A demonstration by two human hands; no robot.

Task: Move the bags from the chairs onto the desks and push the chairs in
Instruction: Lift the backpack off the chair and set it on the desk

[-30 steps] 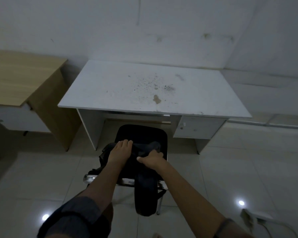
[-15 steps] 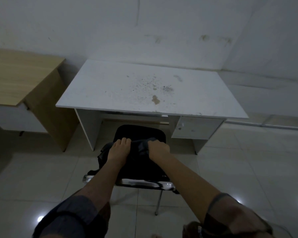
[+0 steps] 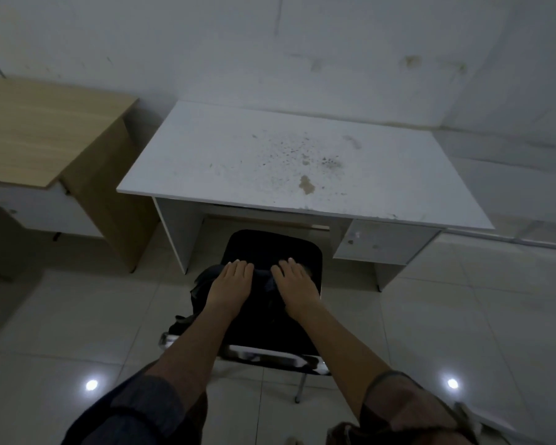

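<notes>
left hand point(image 3: 230, 282) and right hand point(image 3: 294, 281) lie flat-fingered on the dark bag point(image 3: 264, 303) on the chair point(image 3: 270, 248)

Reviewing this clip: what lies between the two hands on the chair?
In the head view, a bunched fold of the dark bag shows between the left hand and right hand; both rest on it.

Single view, head-worn, wide-angle: looks forward and steeply down over the person's forearms. Near field: chair point(image 3: 272, 252) just below the lens, tiled floor point(image 3: 463, 316) around it. Far field: white desk point(image 3: 238, 162) at centre, wooden desk point(image 3: 39, 130) far left, wall point(image 3: 270, 43) behind.
</notes>
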